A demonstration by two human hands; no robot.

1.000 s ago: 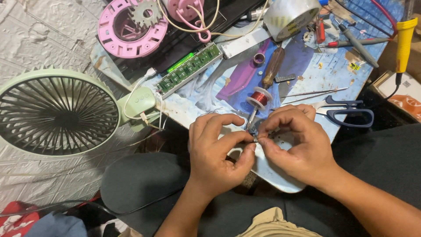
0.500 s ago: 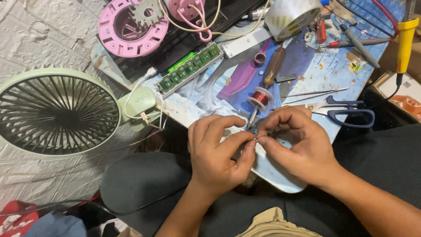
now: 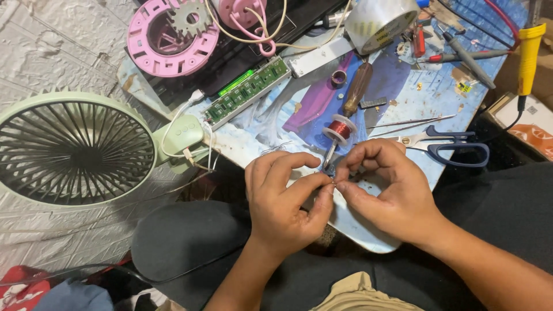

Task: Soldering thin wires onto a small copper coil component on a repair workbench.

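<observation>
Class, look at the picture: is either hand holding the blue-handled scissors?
No. The scissors lie untouched on the board, while the left hand and right hand pinch something tiny together.

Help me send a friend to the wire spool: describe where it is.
On the blue work board, look just beyond the right hand. The small spool stands below the brown-handled screwdriver. Only it is wound with shiny copper-red wire.

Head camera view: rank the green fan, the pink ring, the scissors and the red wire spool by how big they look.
Largest to smallest:
1. green fan
2. pink ring
3. scissors, close to the ring in span, so unsure
4. red wire spool
</observation>
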